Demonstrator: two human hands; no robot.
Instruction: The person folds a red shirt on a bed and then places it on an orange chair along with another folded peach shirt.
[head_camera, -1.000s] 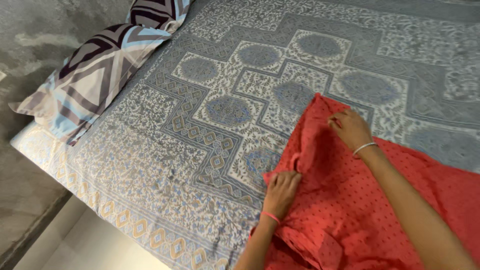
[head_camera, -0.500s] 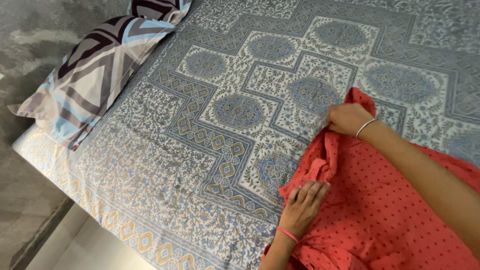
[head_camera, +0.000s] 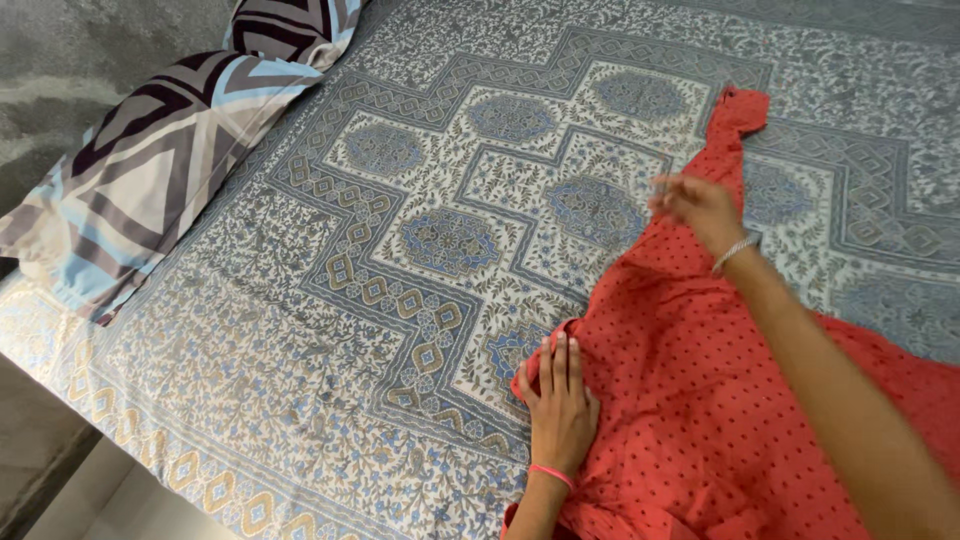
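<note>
red dotted garment (head_camera: 700, 380) spread on bed (head_camera: 300, 330) toward near-right corner | left hand (head_camera: 560, 405) flat, open, pinning hem | right hand (head_camera: 700, 205) blurred, grip unclear, over sleeve | smooth outward, keep hem pinned

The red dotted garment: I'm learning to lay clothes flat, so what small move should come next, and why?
Probably slide the right hand outward along the narrow strip toward its tip. The left hand lies flat, pinning the red dotted garment at its near edge, while the strip stretches across the patterned bedsheet, its edge by the right hand uneven.
</note>
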